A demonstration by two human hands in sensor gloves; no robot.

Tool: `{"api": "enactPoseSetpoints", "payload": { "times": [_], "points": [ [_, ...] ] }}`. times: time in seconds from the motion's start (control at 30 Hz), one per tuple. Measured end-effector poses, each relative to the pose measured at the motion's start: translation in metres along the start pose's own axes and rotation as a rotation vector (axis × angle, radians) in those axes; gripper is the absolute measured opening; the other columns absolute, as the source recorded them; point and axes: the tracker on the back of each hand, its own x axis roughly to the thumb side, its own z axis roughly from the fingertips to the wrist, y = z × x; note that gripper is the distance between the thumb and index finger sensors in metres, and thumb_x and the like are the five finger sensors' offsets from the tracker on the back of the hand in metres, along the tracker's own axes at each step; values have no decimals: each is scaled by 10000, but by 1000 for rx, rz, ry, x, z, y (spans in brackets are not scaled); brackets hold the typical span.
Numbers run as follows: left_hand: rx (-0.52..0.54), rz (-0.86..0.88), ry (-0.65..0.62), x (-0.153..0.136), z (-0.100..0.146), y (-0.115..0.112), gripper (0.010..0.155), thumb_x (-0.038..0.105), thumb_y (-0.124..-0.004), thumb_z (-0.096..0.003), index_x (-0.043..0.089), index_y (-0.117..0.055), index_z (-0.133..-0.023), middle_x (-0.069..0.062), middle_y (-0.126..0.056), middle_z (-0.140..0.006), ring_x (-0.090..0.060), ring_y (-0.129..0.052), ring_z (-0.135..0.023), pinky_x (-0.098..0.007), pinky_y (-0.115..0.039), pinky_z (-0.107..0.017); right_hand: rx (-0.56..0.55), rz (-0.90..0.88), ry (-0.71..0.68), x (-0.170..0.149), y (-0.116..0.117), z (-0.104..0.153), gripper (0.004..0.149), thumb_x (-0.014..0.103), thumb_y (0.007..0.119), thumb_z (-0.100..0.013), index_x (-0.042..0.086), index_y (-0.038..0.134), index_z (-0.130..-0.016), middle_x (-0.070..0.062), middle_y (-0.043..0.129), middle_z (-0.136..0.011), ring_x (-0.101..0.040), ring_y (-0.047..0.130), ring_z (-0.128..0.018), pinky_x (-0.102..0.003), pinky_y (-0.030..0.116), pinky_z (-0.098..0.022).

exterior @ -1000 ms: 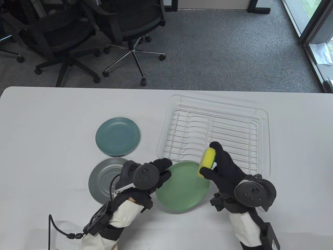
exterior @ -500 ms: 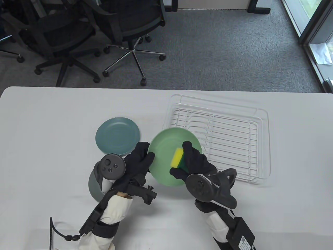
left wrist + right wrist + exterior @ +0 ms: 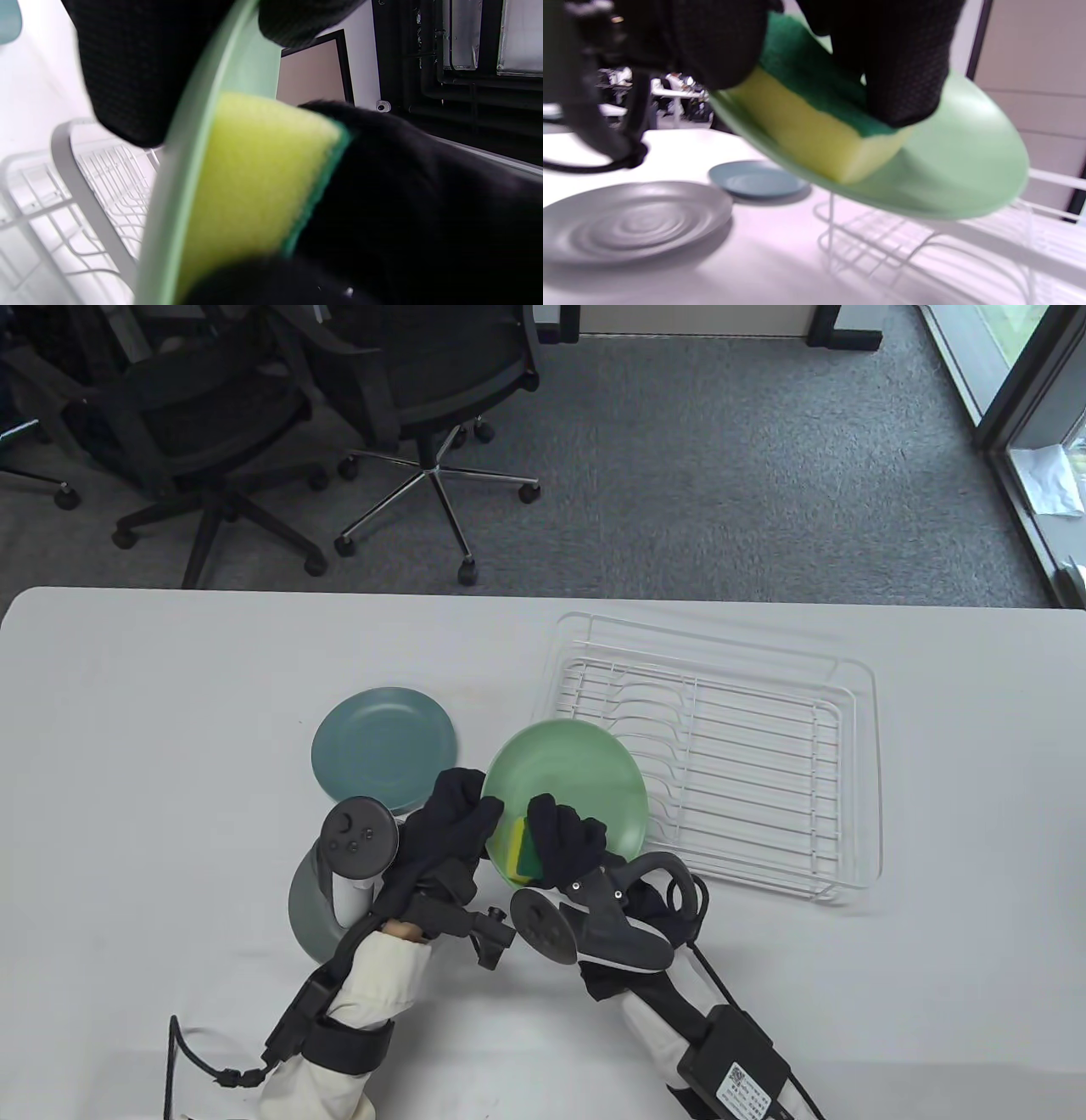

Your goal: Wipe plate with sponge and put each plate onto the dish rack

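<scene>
Being slid lower-left across the green plate (image 3: pixel 577 780), the sponge (image 3: pixel 521 850) is being gripped by the right hand (image 3: pixel 567 840). The plate's rim is still being pinched by the left hand (image 3: pixel 450 819).

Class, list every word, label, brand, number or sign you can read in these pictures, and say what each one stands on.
No text can be read.
White label with a square code on the black box strapped to the right forearm: its print is too small to read.
Plates, sponge, dish rack and trackers: no lettering shows.
</scene>
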Motion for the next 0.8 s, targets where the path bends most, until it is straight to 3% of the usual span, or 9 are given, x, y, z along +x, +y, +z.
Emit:
{"api": "enactPoseSetpoints", "payload": {
  "times": [0.07, 0.17, 0.3, 0.43, 0.53, 0.67, 0.8],
  "points": [
    [6, 19, 21, 1, 1, 2, 496, 277, -740, -558, -54, -636, -913, -316, -876, -843, -382, -1070, -620, -341, -1009, -341, 12, 6, -35, 3, 2, 0, 827, 244, 796, -524, -130, 342, -1106, -370, 600, -1035, -512, 767, -835, -401, 855, -599],
    [-4, 21, 19, 4, 3, 1, 509, 284, -736, -561, -67, -632, -915, -329, -868, -843, -394, -1062, -620, -347, -1005, -347, -66, 50, -31, 4, 2, 0, 809, 243, 803, -505, -117, 391, -1100, -347, 653, -1015, -481, 813, -816, -372, 884, -577],
    [-57, 64, -2, 10, 4, -4, 523, 306, -738, -563, -60, -636, -924, -329, -866, -853, -404, -1052, -631, -368, -988, -361, -293, 82, 42, -2, -1, 4, 797, 306, 817, -477, -64, 473, -1094, -286, 737, -982, -414, 879, -775, -306, 914, -523],
    [-81, 144, -11, 13, 5, -7, 516, 298, -726, -570, -51, -636, -938, -330, -851, -876, -420, -1031, -656, -397, -962, -388, -416, 118, 101, -19, -2, 10, 798, 432, 793, -473, 90, 484, -1124, -197, 799, -966, -383, 896, -747, -393, 878, -462],
    [-98, 211, 2, 12, 5, -7, 527, 299, -752, -559, -48, -639, -940, -331, -845, -885, -430, -1024, -670, -412, -957, -407, -372, 90, 180, -32, -2, 9, 785, 464, 741, -505, 113, 447, -1143, -205, 811, -956, -391, 900, -734, -405, 870, -460],
    [-78, 229, 25, 10, 5, -6, 525, 293, -757, -557, -53, -645, -935, -334, -851, -876, -430, -1030, -661, -408, -964, -399, -320, 64, 233, -44, 1, 8, 799, 463, 730, -516, 18, 480, -1131, -234, 845, -905, -394, 925, -672, -401, 872, -432],
    [-46, 258, 70, 4, 5, -2, 521, 282, -744, -564, -68, -633, -932, -350, -839, -872, -435, -1025, -658, -403, -965, -396, -116, 65, 232, -50, 1, 7, 809, 461, 726, -521, -23, 488, -1124, -246, 856, -890, -394, 935, -649, -405, 871, -429]
  ]
}}
